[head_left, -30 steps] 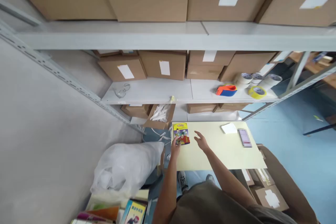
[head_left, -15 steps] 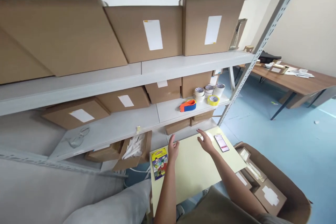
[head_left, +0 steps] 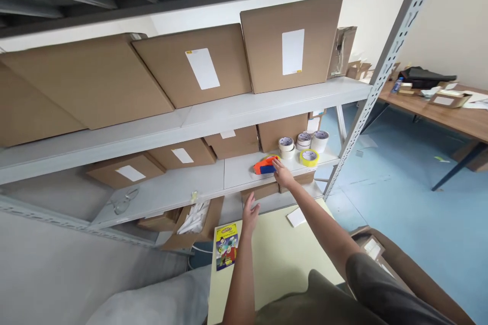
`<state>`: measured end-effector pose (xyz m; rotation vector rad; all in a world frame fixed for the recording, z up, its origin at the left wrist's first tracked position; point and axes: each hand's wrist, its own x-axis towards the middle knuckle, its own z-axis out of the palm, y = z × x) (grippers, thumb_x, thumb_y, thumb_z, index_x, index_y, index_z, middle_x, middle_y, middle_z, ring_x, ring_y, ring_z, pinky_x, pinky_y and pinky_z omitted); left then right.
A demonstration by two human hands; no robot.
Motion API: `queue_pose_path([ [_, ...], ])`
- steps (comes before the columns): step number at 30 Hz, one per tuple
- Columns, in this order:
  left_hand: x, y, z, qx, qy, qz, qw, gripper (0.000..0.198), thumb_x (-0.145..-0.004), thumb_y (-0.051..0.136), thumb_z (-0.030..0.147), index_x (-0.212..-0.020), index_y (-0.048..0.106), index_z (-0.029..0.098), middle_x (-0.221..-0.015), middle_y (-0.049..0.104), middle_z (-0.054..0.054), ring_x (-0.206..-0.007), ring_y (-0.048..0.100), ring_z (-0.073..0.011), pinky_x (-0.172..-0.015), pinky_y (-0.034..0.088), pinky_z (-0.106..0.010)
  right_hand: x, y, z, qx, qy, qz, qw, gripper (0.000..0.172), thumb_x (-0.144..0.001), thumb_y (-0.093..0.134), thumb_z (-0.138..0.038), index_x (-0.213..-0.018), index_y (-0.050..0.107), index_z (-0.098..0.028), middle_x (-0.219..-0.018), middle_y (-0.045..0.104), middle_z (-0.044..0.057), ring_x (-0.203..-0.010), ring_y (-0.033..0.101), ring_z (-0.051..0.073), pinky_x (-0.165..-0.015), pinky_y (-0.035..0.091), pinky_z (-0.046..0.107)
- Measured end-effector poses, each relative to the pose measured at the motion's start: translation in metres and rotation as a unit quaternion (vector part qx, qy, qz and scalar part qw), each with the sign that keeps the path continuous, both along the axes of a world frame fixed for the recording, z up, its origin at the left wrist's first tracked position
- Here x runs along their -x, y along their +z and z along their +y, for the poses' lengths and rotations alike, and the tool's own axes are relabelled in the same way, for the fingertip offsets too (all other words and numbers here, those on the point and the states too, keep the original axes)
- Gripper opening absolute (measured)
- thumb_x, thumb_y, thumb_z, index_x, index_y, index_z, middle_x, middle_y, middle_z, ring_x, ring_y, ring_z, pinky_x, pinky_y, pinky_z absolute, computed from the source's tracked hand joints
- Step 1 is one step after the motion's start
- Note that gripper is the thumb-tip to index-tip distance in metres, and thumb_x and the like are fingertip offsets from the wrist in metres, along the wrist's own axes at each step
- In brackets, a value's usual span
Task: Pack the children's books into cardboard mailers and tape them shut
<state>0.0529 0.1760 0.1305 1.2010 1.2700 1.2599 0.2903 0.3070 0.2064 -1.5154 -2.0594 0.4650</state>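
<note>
My right hand reaches over to the middle shelf, with its fingers closed on the right end of an orange and blue tape dispenser. The dispenser still rests on the shelf, and a bit of yellow tape shows at its top. My left hand hovers over the pale yellow table, open with thumb and fingers apart. It holds nothing. Close to my left forearm, a colourful booklet lies on the table's left side. A small white paper lies under my right forearm.
Rolls of white tape and a yellow tape roll stand right of the dispenser. Cardboard boxes line the shelves. A metal upright rises at the right. Below, an open box holds white packets; a large carton sits right.
My right hand has moved from above the table up to the tape dispenser on the shelf. The left hand stays over the table. The view has shifted, and the phone is out of sight.
</note>
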Motion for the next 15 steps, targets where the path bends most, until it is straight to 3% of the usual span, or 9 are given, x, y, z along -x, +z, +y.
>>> queue_pose_path([
  [2, 0.001, 0.000, -0.004, 0.006, 0.010, -0.001, 1.000, 0.078, -0.083, 0.084, 0.058, -0.152, 0.059, 0.031, -0.168, 0.046, -0.014, -0.152, 0.048, -0.0370, -0.115, 0.049, -0.047, 0.007, 0.012, 0.018, 0.050, -0.005, -0.064, 0.997, 0.071, -0.096, 0.050, -0.013, -0.166, 0.040, -0.015, -0.174, 0.035, 0.014, -0.163, 0.028, 0.029, -0.126, 0.038, 0.050],
  [5, 0.005, -0.001, -0.014, 0.005, 0.036, -0.003, 0.999, 0.076, -0.083, 0.084, 0.058, -0.151, 0.060, 0.031, -0.163, 0.052, -0.014, -0.150, 0.051, -0.0362, -0.115, 0.049, -0.047, 0.016, 0.014, 0.027, 0.083, -0.026, -0.136, 0.987, 0.065, -0.098, 0.050, -0.013, -0.162, 0.046, -0.018, -0.170, 0.042, 0.016, -0.161, 0.029, 0.030, -0.125, 0.034, 0.055],
  [11, 0.027, 0.004, -0.032, -0.012, 0.068, 0.003, 0.998, 0.070, -0.087, 0.079, 0.055, -0.149, 0.062, 0.030, -0.161, 0.055, -0.013, -0.142, 0.059, -0.0337, -0.111, 0.053, -0.046, 0.011, 0.005, 0.016, 0.003, -0.051, -0.161, 0.986, 0.045, -0.102, 0.045, -0.011, -0.141, 0.067, -0.017, -0.144, 0.067, 0.020, -0.141, 0.052, 0.031, -0.113, 0.041, 0.046],
  [15, 0.052, 0.009, -0.043, -0.014, 0.069, 0.020, 0.997, 0.064, -0.090, 0.076, 0.050, -0.149, 0.062, 0.031, -0.158, 0.058, -0.012, -0.139, 0.061, -0.0320, -0.108, 0.055, -0.044, 0.006, 0.009, -0.002, -0.039, -0.038, -0.174, 0.983, 0.035, -0.100, 0.055, -0.018, -0.130, 0.074, -0.017, -0.132, 0.074, 0.019, -0.136, 0.053, 0.034, -0.108, 0.041, 0.046],
])
